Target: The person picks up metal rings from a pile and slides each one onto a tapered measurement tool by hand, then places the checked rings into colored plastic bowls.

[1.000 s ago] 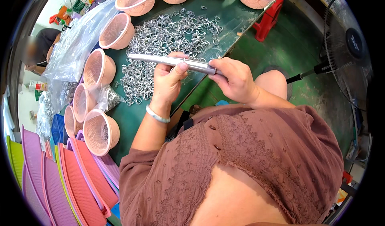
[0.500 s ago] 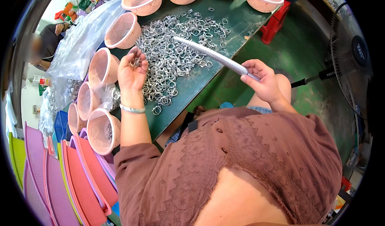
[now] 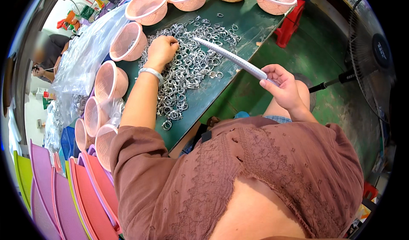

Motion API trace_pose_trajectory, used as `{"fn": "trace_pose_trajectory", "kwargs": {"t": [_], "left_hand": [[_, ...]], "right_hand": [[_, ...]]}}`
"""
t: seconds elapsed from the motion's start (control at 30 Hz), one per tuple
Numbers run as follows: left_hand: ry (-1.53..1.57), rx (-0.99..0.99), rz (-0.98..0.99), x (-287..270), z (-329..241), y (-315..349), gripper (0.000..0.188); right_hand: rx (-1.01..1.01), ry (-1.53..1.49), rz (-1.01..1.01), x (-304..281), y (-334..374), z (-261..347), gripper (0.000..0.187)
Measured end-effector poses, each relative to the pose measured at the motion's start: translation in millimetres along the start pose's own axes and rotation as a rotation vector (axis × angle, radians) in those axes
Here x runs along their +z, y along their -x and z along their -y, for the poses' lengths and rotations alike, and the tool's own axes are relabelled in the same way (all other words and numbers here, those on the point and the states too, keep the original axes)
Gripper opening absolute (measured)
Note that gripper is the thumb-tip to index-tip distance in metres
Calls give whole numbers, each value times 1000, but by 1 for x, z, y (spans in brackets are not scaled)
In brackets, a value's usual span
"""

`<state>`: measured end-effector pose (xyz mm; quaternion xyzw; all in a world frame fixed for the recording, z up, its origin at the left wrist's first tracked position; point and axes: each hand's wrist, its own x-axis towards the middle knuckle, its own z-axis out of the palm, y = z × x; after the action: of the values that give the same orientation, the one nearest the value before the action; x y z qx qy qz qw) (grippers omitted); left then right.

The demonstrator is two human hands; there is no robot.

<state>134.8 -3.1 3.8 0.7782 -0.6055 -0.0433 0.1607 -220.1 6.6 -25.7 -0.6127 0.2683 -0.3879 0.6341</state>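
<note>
A big heap of silver-coloured rings (image 3: 183, 76) is spread over the green table. My left hand (image 3: 163, 49), palm down with curled fingers, is at the heap's upper left part. Its fingertips are partly hidden, so whatever they pinch cannot be made out. In my right hand (image 3: 281, 84), over the table's near right edge, is a tapered silver ring mandrel (image 3: 236, 61). Thumb and fingers close round its thick end, while the thin tip points up and left above the rings. No ring shows on the mandrel.
Pink baskets (image 3: 147, 7), some with rings inside, line the table's (image 3: 204, 97) far and left sides. Clear plastic sheeting (image 3: 81, 63) lies behind them. Coloured trays (image 3: 74, 193) lean at lower left. A red stool (image 3: 289, 24) and black fan (image 3: 370, 56) stand right. Another person sits far left.
My left hand, before palm up with rings on its fingers, has turned over and moved right onto the heap. My right hand keeps the mandrel in nearly the same place.
</note>
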Motion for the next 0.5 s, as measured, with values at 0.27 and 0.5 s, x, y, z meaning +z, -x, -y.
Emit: {"fn": "trace_pose_trajectory", "kwargs": {"t": [0.27, 0.5], "left_hand": [[1154, -446, 141, -18, 40, -1, 12], [1197, -423, 240, -32, 43, 19, 12]], "right_hand": [[-13, 29, 10, -3, -3, -4, 26], [-30, 38, 39, 3, -7, -5, 25]]}}
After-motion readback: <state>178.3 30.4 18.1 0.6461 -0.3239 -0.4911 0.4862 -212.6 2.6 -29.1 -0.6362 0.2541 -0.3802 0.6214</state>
